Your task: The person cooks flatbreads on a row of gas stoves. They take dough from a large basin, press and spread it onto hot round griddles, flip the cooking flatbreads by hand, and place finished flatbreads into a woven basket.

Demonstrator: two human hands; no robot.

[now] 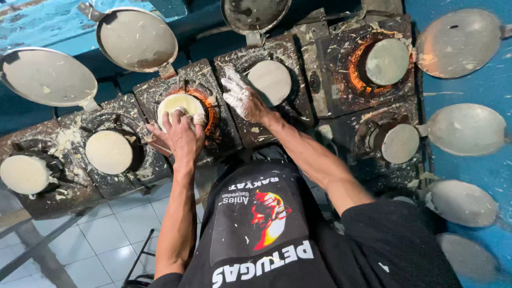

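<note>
Over burner, left hand [181, 133] pressing round dough [180, 104]

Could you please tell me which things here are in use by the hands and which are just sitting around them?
In use: left hand on pale disc; right hand beside grey disc.
Sitting around: round lid, side pan, lit burner.

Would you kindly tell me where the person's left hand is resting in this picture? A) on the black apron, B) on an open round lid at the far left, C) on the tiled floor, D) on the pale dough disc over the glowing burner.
D: the left hand presses its fingers onto the pale dough disc, where orange glow shows at the burner's rim.
</note>
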